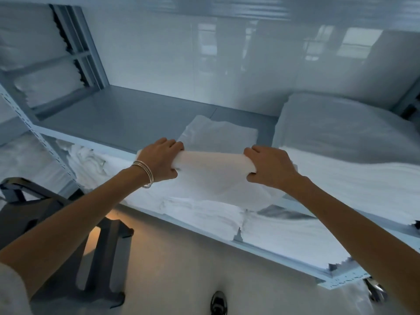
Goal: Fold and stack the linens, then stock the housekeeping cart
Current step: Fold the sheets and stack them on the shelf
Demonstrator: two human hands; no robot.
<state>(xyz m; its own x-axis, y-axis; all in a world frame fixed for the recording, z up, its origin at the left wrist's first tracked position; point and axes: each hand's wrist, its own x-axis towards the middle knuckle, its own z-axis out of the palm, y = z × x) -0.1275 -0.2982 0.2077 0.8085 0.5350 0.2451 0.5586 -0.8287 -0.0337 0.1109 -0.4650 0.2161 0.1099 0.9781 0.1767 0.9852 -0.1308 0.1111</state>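
**A:** Right, where's the linen rn?

**B:** White folded cloth [213, 169], held up in front of the shelf's front edge. Left hand [160, 160] grips its left end, right hand [270, 167] its right end, fingers curled over the top fold, thumbs under. Both clamped on it, nothing loose.

**A:** Long axis?

**B:** Runs left-right betw. the two hands, parallel to the shelf [127, 114] edge. Rest of the cloth hangs below the grip, soft & limp, slightly see-through where light hits.

**A:** And the target?

**B:** Prob. the small folded pile [218, 133] just behind the hands, near the front edge, middle of the shelf. It lies straight ahead & slightly up; hands look abt equally near. Taller stack [341, 133] sits at the right end, close to the right hand.

**A:** Shelf itself?

**B:** Grey metal, flat, smooth. More white linens [204, 212] on the level below, fluffier, terry-looking. Glossy wall [204, 53] behind.

**A:** Cart?

**B:** Dark frame [68, 223] lower left; can't tell if that's it.
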